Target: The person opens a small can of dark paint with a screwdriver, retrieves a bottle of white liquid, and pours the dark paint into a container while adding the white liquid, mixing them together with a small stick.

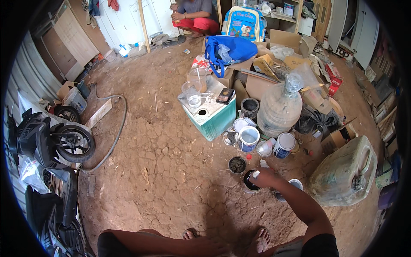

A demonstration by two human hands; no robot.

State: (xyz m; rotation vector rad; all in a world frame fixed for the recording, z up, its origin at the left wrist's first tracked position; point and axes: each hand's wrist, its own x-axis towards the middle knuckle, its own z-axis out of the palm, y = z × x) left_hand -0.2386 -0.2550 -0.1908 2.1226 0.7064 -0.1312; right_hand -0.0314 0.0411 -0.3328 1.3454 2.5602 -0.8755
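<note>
My right hand (pixel 267 177) reaches over an open tin of black paint (pixel 248 187) on the dirt floor. Its fingers are closed on a small white wad (pixel 256 174), like cloth or paper, at the tin's mouth. Just left of it stands another open tin (pixel 236 165) with dark, lumpy contents. Partly behind my right forearm is an open can (pixel 295 183). At the lower edge my left forearm lies across my legs, and my left hand (pixel 216 247) is in shadow near my knees, its fingers not clear.
Several paint cans (pixel 248 138) stand ahead, beside a green box-shaped container (pixel 212 118) bearing plastic cups. A large cloudy bottle (pixel 278 109) and a dirty jerrycan (pixel 344 173) are to the right. Left are a hose (pixel 124 124) and a motorbike (pixel 64 141). A person (pixel 196 17) squats at the back.
</note>
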